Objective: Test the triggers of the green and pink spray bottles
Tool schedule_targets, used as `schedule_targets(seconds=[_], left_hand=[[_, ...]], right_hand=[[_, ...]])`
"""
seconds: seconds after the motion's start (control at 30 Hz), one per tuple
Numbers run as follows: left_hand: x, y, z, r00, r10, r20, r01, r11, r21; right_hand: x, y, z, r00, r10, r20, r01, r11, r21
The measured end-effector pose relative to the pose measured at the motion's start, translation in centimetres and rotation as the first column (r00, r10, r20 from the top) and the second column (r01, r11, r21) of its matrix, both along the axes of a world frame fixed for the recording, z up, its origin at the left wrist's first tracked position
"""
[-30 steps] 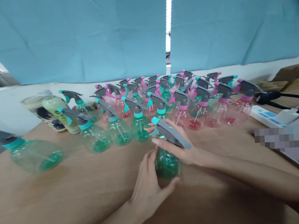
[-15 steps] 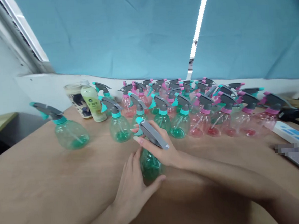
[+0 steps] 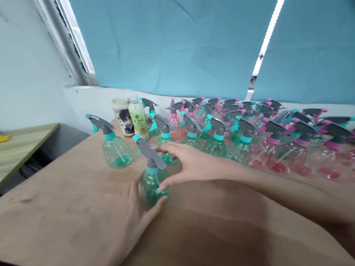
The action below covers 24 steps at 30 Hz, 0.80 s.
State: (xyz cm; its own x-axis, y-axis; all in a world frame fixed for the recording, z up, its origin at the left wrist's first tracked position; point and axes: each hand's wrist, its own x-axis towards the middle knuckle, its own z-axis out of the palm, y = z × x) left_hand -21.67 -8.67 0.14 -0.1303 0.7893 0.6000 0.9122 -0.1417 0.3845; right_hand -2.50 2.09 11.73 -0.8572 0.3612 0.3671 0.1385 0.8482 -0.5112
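Observation:
A green spray bottle (image 3: 152, 188) with a grey trigger head and turquoise collar leans slightly in front of me. My left hand (image 3: 137, 213), blurred, wraps around its left side and base, with the thumb across the front. On the other side my right hand (image 3: 194, 162) is curved open, thumb and fingers spread apart. Its thumb tip overlaps the bottle's body and its index fingertip is near the trigger head; whether they press on it I cannot tell. Another green spray bottle (image 3: 117, 152) stands apart to the left.
Rows of green spray bottles (image 3: 216, 144) and pink spray bottles (image 3: 270, 153) stand along the back and right of the wooden table (image 3: 64, 208). A printed cup (image 3: 125, 120) and a light-green labelled bottle (image 3: 139, 121) stand behind. Further left is another tabletop (image 3: 30, 142).
The view has swung left, so the table's things sit further right. My right hand has come off the trigger head and spread its fingers beside the bottle. The left hand keeps hold of the bottle.

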Motion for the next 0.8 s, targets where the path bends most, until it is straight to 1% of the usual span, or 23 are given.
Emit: schedule_targets(seconds=[0.03, 0.1, 0.2, 0.23, 0.27, 0.3, 0.33, 0.37, 0.4, 0.43, 0.5, 0.53, 0.67, 0.8], left_hand=[[-1.0, 0.4, 0.0, 1.0, 0.021, -0.008, -0.02, 0.999, 0.025], [-2.8, 1.4, 0.0, 0.998, 0.048, -0.051, -0.042, 0.992, 0.115], [-4.9, 3.1, 0.2, 0.985, 0.13, -0.114, -0.117, 0.987, 0.112], [-5.4, 3.7, 0.3, 0.976, 0.163, -0.141, -0.148, 0.983, 0.112], [-5.7, 4.2, 0.4, 0.967, 0.183, -0.179, -0.166, 0.98, 0.107], [-5.9, 4.6, 0.5, 0.955, 0.187, -0.23, -0.17, 0.981, 0.092], [-6.1, 5.1, 0.7, 0.949, 0.195, -0.246, -0.177, 0.98, 0.093], [-6.2, 5.5, 0.9, 0.944, 0.2, -0.261, -0.183, 0.979, 0.091], [-6.2, 5.9, 1.0, 0.94, 0.208, -0.272, -0.19, 0.978, 0.09], [-6.2, 6.2, 1.2, 0.936, 0.217, -0.278, -0.199, 0.976, 0.09], [-6.1, 6.8, 1.6, 0.927, 0.231, -0.297, -0.214, 0.973, 0.089], [-6.1, 7.0, 1.8, 0.922, 0.235, -0.307, -0.219, 0.972, 0.088], [-6.1, 7.8, 2.6, 0.903, 0.248, -0.351, -0.232, 0.969, 0.087], [-6.3, 8.2, 3.2, 0.882, 0.267, -0.39, -0.249, 0.964, 0.096]], right_hand=[[0.3, 0.2, 0.6, 0.999, -0.031, 0.029, 0.03, 0.999, 0.014], [0.6, 0.7, 1.6, 0.992, -0.122, -0.022, 0.123, 0.991, 0.057], [0.1, 1.7, 2.7, 0.957, -0.241, -0.159, 0.267, 0.949, 0.167], [-0.4, 2.1, 2.9, 0.936, -0.289, -0.2, 0.332, 0.915, 0.228], [-0.9, 2.6, 3.1, 0.911, -0.344, -0.227, 0.401, 0.867, 0.297], [-1.6, 3.1, 3.2, 0.88, -0.411, -0.24, 0.474, 0.804, 0.36], [-2.3, 3.5, 3.2, 0.839, -0.479, -0.259, 0.545, 0.73, 0.413], [-3.0, 4.0, 3.3, 0.807, -0.534, -0.251, 0.585, 0.666, 0.462], [-3.6, 4.4, 3.3, 0.775, -0.59, -0.225, 0.612, 0.614, 0.498], [-4.3, 4.7, 3.3, 0.745, -0.64, -0.187, 0.627, 0.577, 0.523], [-5.4, 5.1, 3.4, 0.716, -0.683, -0.144, 0.635, 0.552, 0.54], [-5.8, 5.2, 3.5, 0.709, -0.693, -0.129, 0.635, 0.549, 0.543], [-6.8, 5.5, 3.7, 0.704, -0.706, -0.073, 0.616, 0.556, 0.558], [-7.1, 6.0, 3.5, 0.714, -0.701, -0.007, 0.574, 0.579, 0.58]])
